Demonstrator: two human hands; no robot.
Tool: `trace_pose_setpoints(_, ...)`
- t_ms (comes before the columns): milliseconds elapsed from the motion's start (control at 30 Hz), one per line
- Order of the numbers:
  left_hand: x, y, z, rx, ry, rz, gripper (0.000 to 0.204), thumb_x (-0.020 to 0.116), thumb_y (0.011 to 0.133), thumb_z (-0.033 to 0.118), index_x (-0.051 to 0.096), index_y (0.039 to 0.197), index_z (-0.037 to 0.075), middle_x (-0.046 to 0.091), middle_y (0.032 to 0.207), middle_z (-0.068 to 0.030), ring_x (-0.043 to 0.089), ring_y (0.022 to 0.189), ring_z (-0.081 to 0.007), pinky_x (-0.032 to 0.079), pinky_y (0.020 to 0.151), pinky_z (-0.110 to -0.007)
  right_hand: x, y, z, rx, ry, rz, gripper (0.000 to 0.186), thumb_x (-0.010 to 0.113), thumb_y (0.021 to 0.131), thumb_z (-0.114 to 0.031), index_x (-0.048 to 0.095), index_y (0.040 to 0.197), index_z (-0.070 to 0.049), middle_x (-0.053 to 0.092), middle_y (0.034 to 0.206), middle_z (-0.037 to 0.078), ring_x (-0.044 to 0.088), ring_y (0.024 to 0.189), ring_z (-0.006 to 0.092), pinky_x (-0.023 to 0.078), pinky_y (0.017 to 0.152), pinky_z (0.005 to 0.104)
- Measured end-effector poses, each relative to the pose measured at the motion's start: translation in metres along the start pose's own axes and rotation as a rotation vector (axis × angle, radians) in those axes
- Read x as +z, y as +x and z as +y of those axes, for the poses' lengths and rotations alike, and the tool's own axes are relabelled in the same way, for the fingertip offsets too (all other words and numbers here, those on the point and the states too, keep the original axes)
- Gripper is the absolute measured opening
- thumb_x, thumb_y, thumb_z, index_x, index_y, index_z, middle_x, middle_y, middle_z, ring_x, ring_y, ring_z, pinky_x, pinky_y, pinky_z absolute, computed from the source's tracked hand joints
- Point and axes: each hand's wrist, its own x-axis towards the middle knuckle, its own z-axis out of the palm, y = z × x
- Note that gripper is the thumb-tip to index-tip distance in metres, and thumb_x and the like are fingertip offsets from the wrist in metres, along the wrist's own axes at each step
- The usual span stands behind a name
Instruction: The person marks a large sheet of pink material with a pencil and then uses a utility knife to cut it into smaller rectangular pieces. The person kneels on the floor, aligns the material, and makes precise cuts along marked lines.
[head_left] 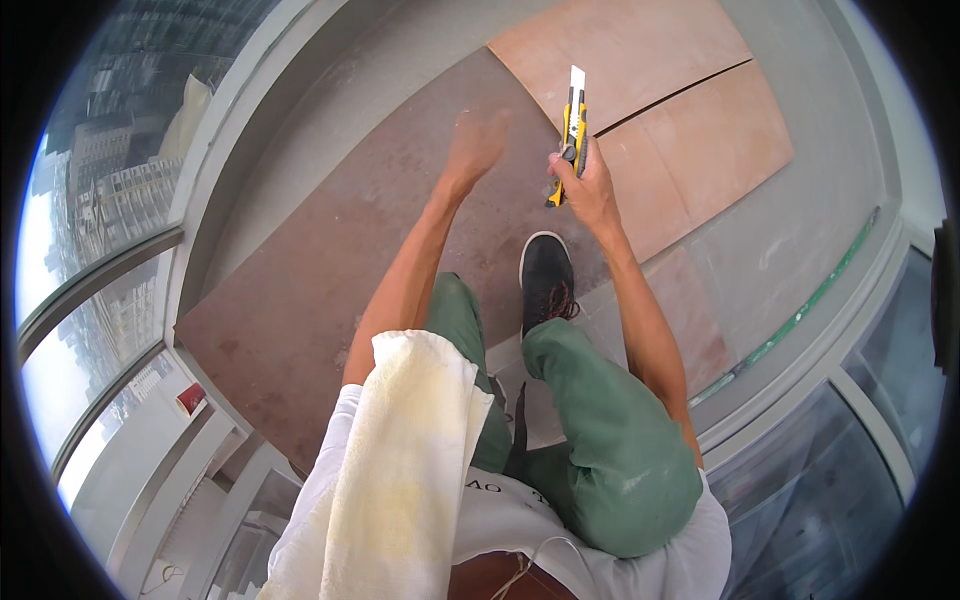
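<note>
Cream towel lies closest, draped over the person's left arm and chest, above the green trousers. Beyond the knees, a yellow-and-black knife is held up over the seam region where the brown board meets the pinkish boards, its bare blade pointing away from the body.

To handle it well, I would judge, the thumb should steady the handle, the blade be drawn no longer than needed, and the other hand and the black shoe stay out of its line.

Both forearms reach forward. The right hand has its fingers wrapped around the knife's handle, thumb along the near left side. The left hand hangs apart from it above the brown board, blurred and seemingly curled; whether it grips anything, I cannot tell.
</note>
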Motion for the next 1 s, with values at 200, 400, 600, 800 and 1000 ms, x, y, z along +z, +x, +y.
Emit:
trace_pose_setpoints(200, -0.045, 0.121, -0.061, 0.121, 0.674, 0.293, 0.047, 0.063, 0.092, 0.025, 0.059, 0.128, -0.004, 0.059, 0.132, -0.0273, 0.053, 0.126, -0.0408, 0.042, 0.107, -0.048, 0.010, 0.016, 0.021, 0.103, 0.150, 0.022, 0.031, 0.060, 0.092, -0.019, 0.048, 0.111, 0.002, 0.063, 0.076, 0.008, 0.066, 0.065, 0.0172, 0.053, 0.061, 0.0321)
trace_pose_setpoints(400, -0.049, 0.150, -0.057, -0.080, 0.885, 0.098, 0.046, 0.063, 0.092, 0.028, 0.061, 0.129, 0.001, 0.061, 0.129, -0.0250, 0.057, 0.122, -0.0360, 0.043, 0.105, -0.044, 0.003, 0.043, 0.023, 0.180, -0.032, -0.079, 0.036, 0.057, 0.091, -0.020, 0.047, 0.119, 0.001, 0.062, 0.075, 0.011, 0.068, 0.067, 0.0217, 0.052, 0.064, 0.0351)
trace_pose_setpoints(600, -0.073, 0.168, -0.072, -0.280, 0.239, -0.072, 0.037, 0.062, 0.095, 0.029, 0.065, 0.122, 0.005, 0.066, 0.109, -0.0079, 0.057, 0.106, -0.0186, 0.043, 0.095, -0.033, 0.003, 0.077, 0.013, 0.063, -0.232, -0.101, 0.052, 0.059, 0.092, -0.035, 0.046, 0.125, 0.003, 0.067, 0.086, 0.023, 0.069, 0.086, 0.0387, 0.051, 0.076, 0.0456)
trace_pose_setpoints(800, -0.070, 0.171, -0.070, -0.333, 0.083, -0.091, 0.023, 0.060, 0.095, 0.027, 0.066, 0.110, 0.010, 0.058, 0.092, 0.0037, 0.048, 0.087, -0.0094, 0.041, 0.081, -0.027, 0.019, 0.120, -0.004, 0.054, -0.392, -0.180, 0.058, 0.046, 0.099, -0.045, 0.046, 0.128, 0.004, 0.067, 0.093, 0.031, 0.066, 0.092, 0.0468, 0.049, 0.081, 0.0514)
trace_pose_setpoints(1000, -0.073, 0.178, -0.091, -0.343, 0.080, -0.072, 0.021, 0.060, 0.095, 0.027, 0.066, 0.108, 0.011, 0.057, 0.090, 0.0049, 0.046, 0.085, -0.0088, 0.040, 0.081, -0.028, 0.039, 0.140, -0.015, 0.025, -0.547, -0.197, 0.050, 0.048, 0.101, -0.038, 0.048, 0.128, 0.004, 0.068, 0.097, 0.031, 0.065, 0.094, 0.0477, 0.049, 0.084, 0.0534)
